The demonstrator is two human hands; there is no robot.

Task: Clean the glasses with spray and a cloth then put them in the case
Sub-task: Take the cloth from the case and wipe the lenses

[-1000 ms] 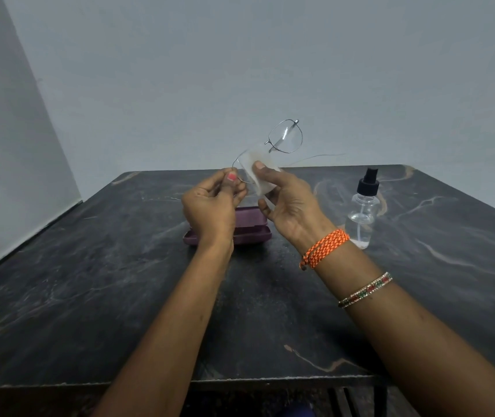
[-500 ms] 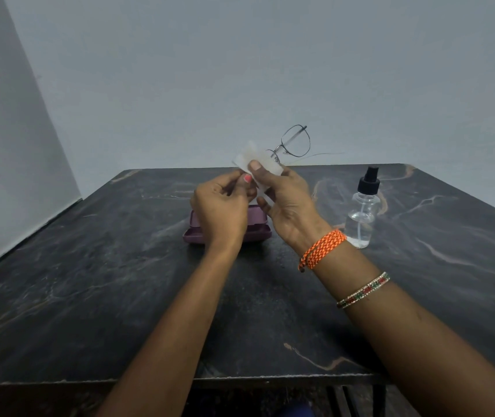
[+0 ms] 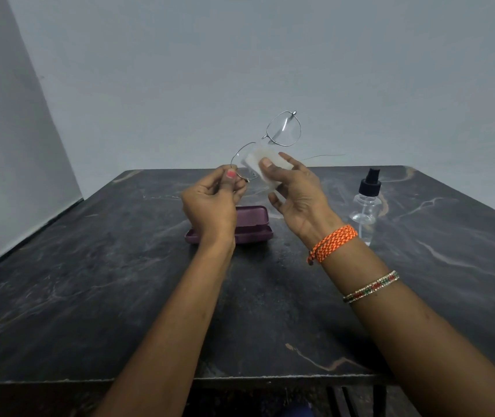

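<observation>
Head view: mid-wipe. Left hand [image 3: 210, 203] is closed in a pinch on the rim of the near lens of the glasses [image 3: 265, 145], which are held up in the air above the table [image 3: 89, 281], over the far side. Right hand [image 3: 295, 194] is partly curled, thumb pressing the white cloth [image 3: 262, 165] onto that same lens; its other fingers seem to back the cloth from behind, can't confirm.

To do it well, I'd say: keep the pinch on the metal rim, not the glass, or it re-smudges. Sandwich the lens between thumb and backing fingers, light pressure, small circles out to the edge. Thin wire frame will likely flex, so support close to the lens being wiped. Far lens [image 3: 283, 129] is uncovered; probably next.

Around: purple case [image 3: 252, 228] sits open on the table directly below the hands, partly hidden by the left wrist. Bottle [image 3: 365, 209] stands upright to the right, well apart from the case. Nothing blocks the drop to the case; temples need folding first.
</observation>
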